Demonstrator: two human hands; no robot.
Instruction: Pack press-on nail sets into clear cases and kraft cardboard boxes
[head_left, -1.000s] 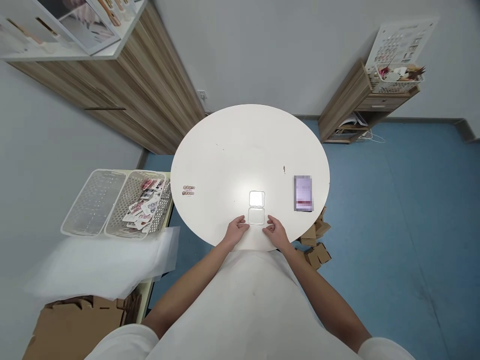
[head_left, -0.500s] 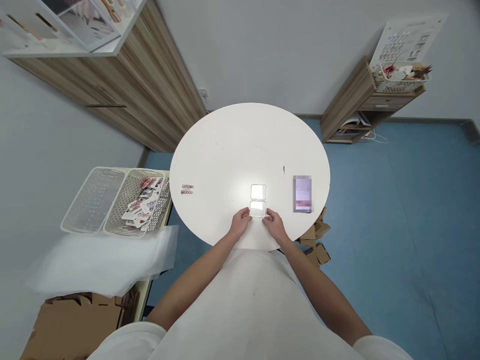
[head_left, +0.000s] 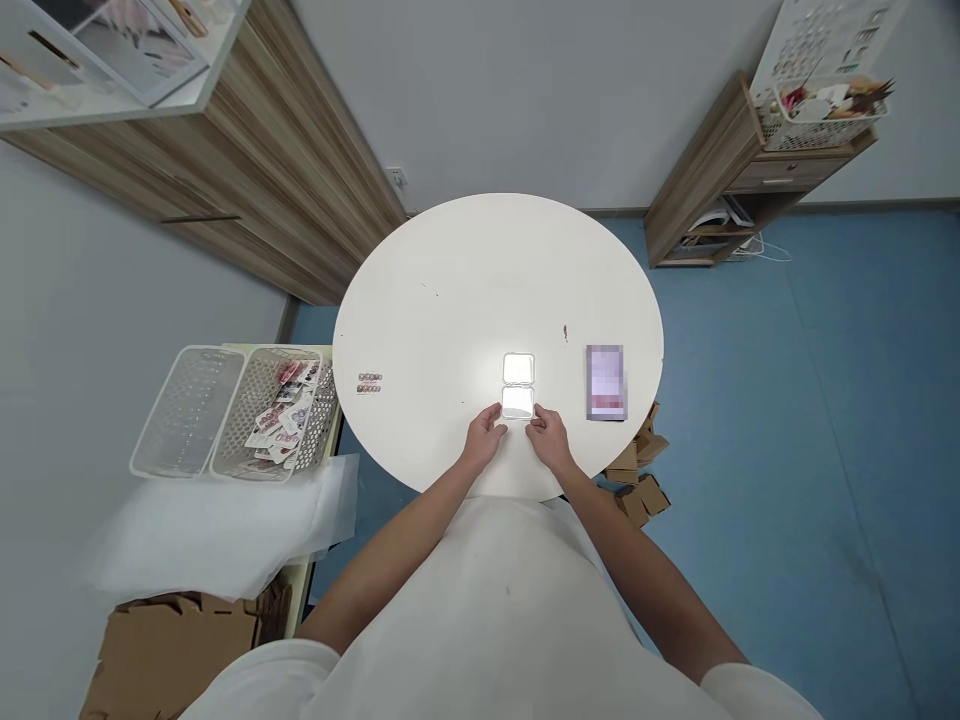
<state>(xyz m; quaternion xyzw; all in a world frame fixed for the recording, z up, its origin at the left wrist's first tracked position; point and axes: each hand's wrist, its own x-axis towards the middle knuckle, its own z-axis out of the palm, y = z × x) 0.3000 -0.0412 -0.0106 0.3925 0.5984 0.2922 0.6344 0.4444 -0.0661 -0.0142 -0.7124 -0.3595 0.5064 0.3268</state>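
An opened clear case (head_left: 518, 386) lies on the white oval table (head_left: 480, 270), its two halves unfolded one behind the other. At the near half's left corner is my left hand (head_left: 485, 438), thumb and fingers apart. My right hand (head_left: 550, 437) is at the near right corner, its fingers also apart. The fingertips are at or just beside the case edge; whether they touch it is too small to tell. A small sheet of round reddish designs (head_left: 369, 383) lies at the table's left. Toward the right side rests a rectangular device with a blurred purple screen (head_left: 606, 383).
Left of the table, a white basket (head_left: 270, 413) holds many printed cards, beside another translucent basket (head_left: 187, 412) and white plastic sheeting (head_left: 217, 525). Cardboard pieces (head_left: 641, 498) lie below the table's right edge. A wooden cabinet (head_left: 780, 180) stands at the back right.
The view has shifted slightly. Both hands have stayed near the case's front corners, and the case now sits a little further from my body.
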